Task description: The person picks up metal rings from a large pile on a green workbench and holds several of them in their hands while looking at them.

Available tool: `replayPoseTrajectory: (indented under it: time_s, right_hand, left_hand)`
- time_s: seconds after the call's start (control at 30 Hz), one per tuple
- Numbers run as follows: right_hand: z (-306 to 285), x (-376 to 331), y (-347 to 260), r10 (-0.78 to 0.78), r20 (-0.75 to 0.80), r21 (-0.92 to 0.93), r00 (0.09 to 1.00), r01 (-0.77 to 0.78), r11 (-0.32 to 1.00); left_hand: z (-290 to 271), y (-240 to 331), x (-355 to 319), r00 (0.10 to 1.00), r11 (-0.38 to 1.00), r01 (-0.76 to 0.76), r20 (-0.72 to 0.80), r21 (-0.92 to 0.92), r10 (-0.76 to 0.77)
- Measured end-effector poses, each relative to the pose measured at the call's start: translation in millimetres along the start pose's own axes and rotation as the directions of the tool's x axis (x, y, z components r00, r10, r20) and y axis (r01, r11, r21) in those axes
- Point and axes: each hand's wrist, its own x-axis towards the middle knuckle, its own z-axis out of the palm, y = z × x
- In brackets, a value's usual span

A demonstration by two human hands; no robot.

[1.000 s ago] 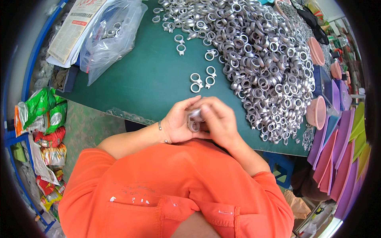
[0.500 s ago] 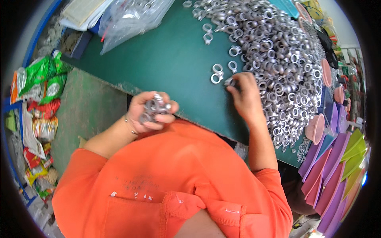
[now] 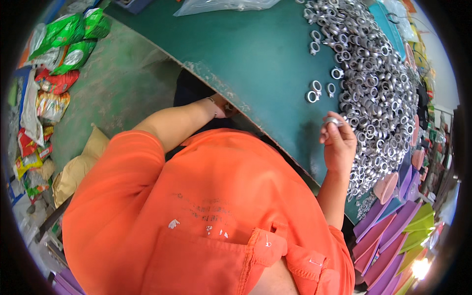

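Observation:
My right hand (image 3: 339,147) is raised over the green tabletop (image 3: 246,54), its thumb and fingers closed on a small silver metal ring (image 3: 334,121). Just beyond it spreads a large heap of similar metal rings (image 3: 378,93), each with a little lug. Several loose rings (image 3: 312,96) lie on the table left of the heap. My left hand (image 3: 220,107) reaches down beneath the table's near edge. Its fingers are hidden there, so what they hold does not show.
A clear plastic bag (image 3: 226,6) lies at the table's far side. Pink, purple and green plastic bins (image 3: 393,221) stand at the right. Coloured packets (image 3: 56,81) line the left side, and a tan sack (image 3: 81,167) rests on the floor.
My left hand, which held several metal rings above the table edge, has gone down under it. The right hand has lifted a ring off the table. The view has shifted.

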Motion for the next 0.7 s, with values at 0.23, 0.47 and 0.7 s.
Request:
replayPoseTrajectory:
  time_s: [0.23,0.47,0.7]
  right_hand:
    - [14,-12,-6,-0.139,-0.037,-0.468,0.990,0.106,0.877]
    - [4,-14,-3,-0.022,0.006,-0.198,1.000,0.023,0.980]
    - [-22,18,-6,-0.046,0.026,0.269,0.999,0.037,0.962]
  left_hand:
    - [21,-30,59,0.969,0.960,-0.174,-0.133,0.221,0.207]
    - [3,-4,56,0.894,0.693,-0.247,-0.116,0.678,0.432]
    - [-3,44,-11,0.839,0.037,-0.235,0.184,0.971,0.512]
